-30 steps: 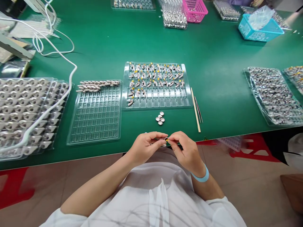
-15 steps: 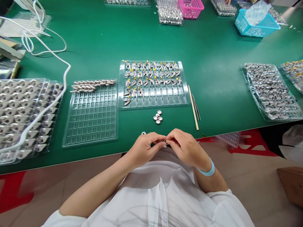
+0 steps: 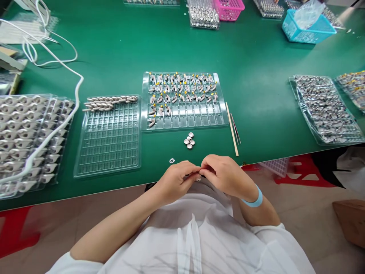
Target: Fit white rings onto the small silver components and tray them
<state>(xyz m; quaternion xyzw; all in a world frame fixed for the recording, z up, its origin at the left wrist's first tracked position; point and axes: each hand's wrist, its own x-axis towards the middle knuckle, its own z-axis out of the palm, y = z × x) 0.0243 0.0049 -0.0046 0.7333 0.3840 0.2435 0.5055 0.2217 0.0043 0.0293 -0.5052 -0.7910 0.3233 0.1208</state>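
- We saw the left hand (image 3: 179, 179) and the right hand (image 3: 224, 175) meeting in front of the body, close to the near edge of the green table (image 3: 265, 95).
- On the left hand, thumb and forefinger were brought nearly together at the tips, pinching a small part (image 3: 200, 174).
- The right hand's thumb and forefinger were drawn together on the same part from the other side; we could not make out its shape, as the fingertips covered most of it.
- Just below the left thumb tip we saw a pale piece (image 3: 199, 179), and could not tell whether it belonged to that part.
- Beyond the hands we saw five round caps (image 3: 189, 141) clustered on the table, and nearer the left hand a white ring (image 3: 172, 161).
- Behind the caps lay a see-through tray (image 3: 196, 110), with yellow-tipped pieces (image 3: 180, 88) along its three far rows, three more in the next and one in the nearest.
- Just right of that tray we saw a wooden stick (image 3: 232, 129) and tweezers (image 3: 235, 129) side by side.
- To its left was a second tray (image 3: 111, 140), with grey metal pieces (image 3: 111, 100) along its far end.
- We noticed a light blue wristband (image 3: 254, 198) on the right wrist.
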